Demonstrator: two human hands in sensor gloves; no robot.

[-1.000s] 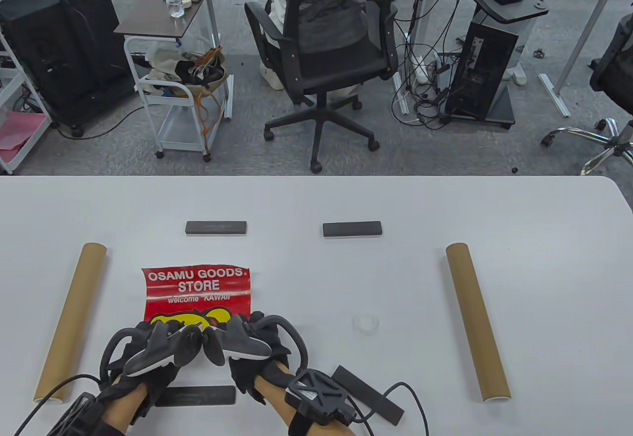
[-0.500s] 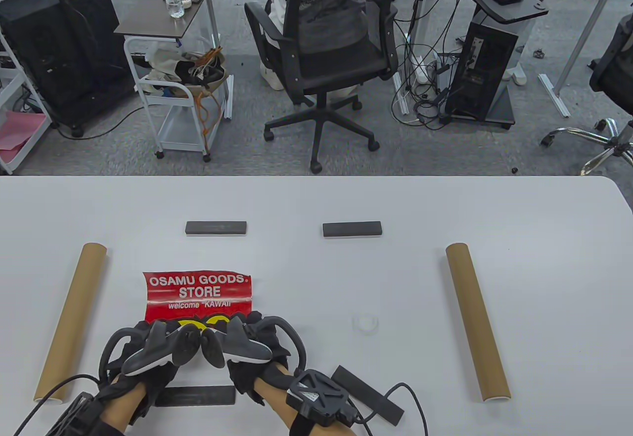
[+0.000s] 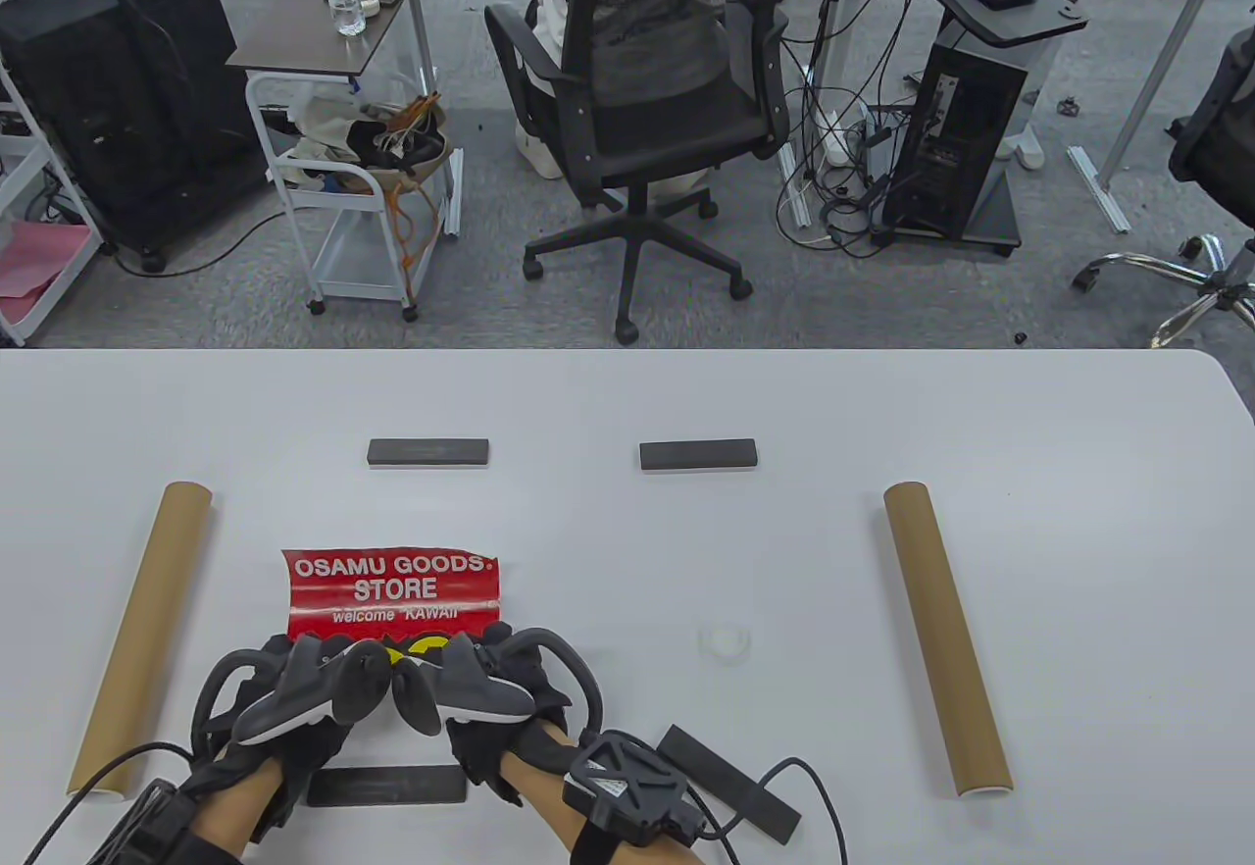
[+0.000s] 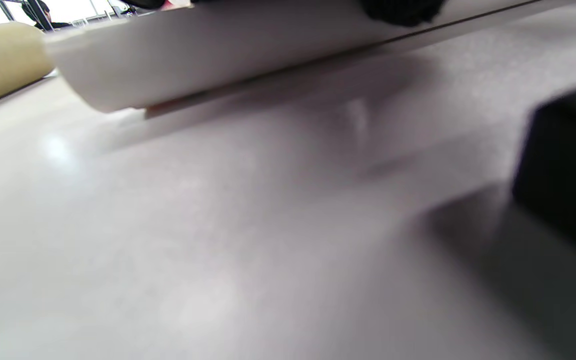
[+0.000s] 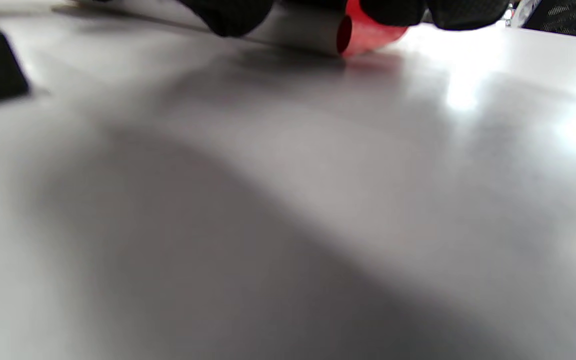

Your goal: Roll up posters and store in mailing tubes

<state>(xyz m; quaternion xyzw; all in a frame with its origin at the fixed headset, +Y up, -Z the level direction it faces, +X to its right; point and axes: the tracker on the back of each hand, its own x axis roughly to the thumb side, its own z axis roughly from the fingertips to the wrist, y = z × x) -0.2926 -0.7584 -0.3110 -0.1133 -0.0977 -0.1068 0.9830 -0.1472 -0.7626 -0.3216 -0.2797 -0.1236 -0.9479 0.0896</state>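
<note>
Less red poster (image 3: 390,590) showing than 0.5 s ago, roll grown, left hand (image 3: 294,708) & right hand (image 3: 480,698) side by side on roll, fingers pressing it, tubes (image 3: 137,639) far left & right.

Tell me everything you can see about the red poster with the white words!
The red paper poster lies on the white table, partly rolled. Its flat far end reads "OSAMU GOODS. STORE welcome KAWAII" in white, with a bit of yellow picture below. The near part is curled into a roll with a white back and red inside. The left hand and right hand rest on that roll. The paper looks creased.
</note>
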